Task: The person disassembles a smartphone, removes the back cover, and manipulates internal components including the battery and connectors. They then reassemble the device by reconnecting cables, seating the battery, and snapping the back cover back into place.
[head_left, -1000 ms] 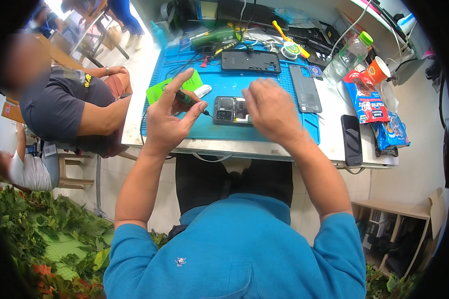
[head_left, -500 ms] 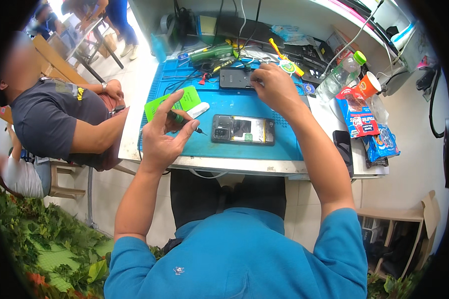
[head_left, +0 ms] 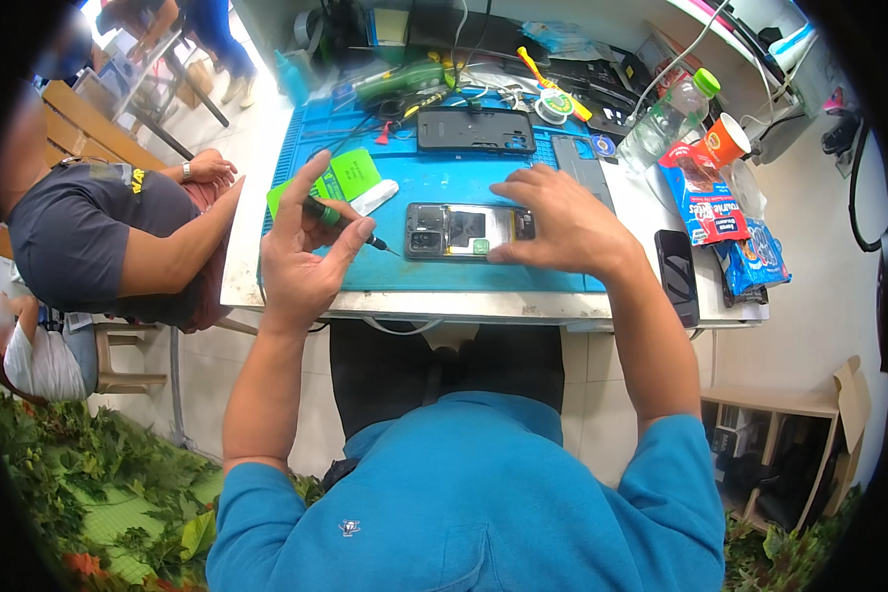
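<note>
An opened smartphone (head_left: pixel 464 233) lies on the blue work mat (head_left: pixel 365 277), its inside with a silvery battery and a camera block facing up. My right hand (head_left: pixel 567 225) spans its right end, thumb at the near edge and fingers at the far edge. My left hand (head_left: pixel 311 247) is closed on a screwdriver (head_left: pixel 340 221) with a green and black handle, index finger raised. The screwdriver's thin tip points right, just short of the phone's left end. A black phone back cover (head_left: pixel 476 130) rests farther back on the mat.
Beside my left hand lie a bright green card (head_left: pixel 350 176) and a white piece (head_left: pixel 375 195). Tools and cables crowd the back. At right stand a plastic bottle (head_left: pixel 666 123), an orange cup (head_left: pixel 726 140), snack packets (head_left: pixel 703 202) and another phone (head_left: pixel 676 276). A person (head_left: pixel 99 232) sits at left.
My right hand has left the black back cover and come nearer to the opened phone's right end. My left hand still holds the screwdriver. The view has shifted slightly.
</note>
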A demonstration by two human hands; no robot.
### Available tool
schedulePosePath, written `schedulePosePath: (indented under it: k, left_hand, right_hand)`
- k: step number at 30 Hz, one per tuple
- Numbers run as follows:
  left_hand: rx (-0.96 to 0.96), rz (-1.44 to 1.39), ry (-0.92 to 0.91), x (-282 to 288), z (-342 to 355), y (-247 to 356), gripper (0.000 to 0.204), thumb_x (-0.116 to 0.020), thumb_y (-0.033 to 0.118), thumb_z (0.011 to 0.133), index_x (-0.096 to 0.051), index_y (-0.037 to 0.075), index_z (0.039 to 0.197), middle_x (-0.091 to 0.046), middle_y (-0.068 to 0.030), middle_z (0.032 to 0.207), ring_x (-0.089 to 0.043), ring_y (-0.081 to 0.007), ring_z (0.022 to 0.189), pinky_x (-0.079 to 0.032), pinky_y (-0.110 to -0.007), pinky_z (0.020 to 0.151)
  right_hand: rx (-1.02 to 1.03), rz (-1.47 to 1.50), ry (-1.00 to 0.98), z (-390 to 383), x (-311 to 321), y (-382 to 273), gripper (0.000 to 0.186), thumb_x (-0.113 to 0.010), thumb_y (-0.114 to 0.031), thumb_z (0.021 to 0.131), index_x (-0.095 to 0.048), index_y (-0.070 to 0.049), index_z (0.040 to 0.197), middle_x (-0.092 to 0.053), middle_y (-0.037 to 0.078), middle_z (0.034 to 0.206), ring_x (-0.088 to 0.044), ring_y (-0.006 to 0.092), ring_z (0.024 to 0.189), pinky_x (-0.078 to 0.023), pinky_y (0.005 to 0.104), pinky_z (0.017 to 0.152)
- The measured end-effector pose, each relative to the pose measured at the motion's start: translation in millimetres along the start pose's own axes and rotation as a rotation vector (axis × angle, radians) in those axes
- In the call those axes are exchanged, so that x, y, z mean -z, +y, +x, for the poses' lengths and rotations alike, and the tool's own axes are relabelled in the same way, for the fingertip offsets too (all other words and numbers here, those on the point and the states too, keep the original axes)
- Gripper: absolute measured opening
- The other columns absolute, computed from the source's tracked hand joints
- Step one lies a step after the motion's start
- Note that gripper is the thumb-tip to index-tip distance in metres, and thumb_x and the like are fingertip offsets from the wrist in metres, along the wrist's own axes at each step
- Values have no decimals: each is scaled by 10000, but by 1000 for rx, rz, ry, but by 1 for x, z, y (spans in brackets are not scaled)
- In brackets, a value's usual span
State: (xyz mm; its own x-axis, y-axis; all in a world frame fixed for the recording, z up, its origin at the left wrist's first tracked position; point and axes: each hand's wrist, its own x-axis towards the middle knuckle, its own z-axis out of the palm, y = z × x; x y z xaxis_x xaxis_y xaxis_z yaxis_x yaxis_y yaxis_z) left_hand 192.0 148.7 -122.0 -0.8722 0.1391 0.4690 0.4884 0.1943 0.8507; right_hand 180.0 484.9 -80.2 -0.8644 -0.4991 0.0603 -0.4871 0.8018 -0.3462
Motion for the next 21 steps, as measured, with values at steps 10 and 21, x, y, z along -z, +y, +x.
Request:
schedulePosePath:
  k: [10, 21]
  left_hand:
    - [-14, 24, -53, -22, 5, 18, 831, -864, 23, 994, -422, 29, 1697, -734, -46, 1014, -707, -76, 923, -592, -236, 892]
    - [345, 302, -322, -19, 16, 29, 557, -709, 128, 1080, -530, 34, 1599, -729, -117, 915, -649, -204, 709, -537, -350, 725]
  right_hand:
    - [-20, 74, -18, -6, -14, 12, 726, -985, -395, 759, -759, -9, 1330, -712, 168, 1273, -635, 370, 1285, -500, 468, 1143]
    - [-66, 222, 24, -9, -17, 17, 757, -1032, -397, 688, -766, 4, 1272, -681, 166, 1208, -643, 373, 1247, -527, 467, 1116]
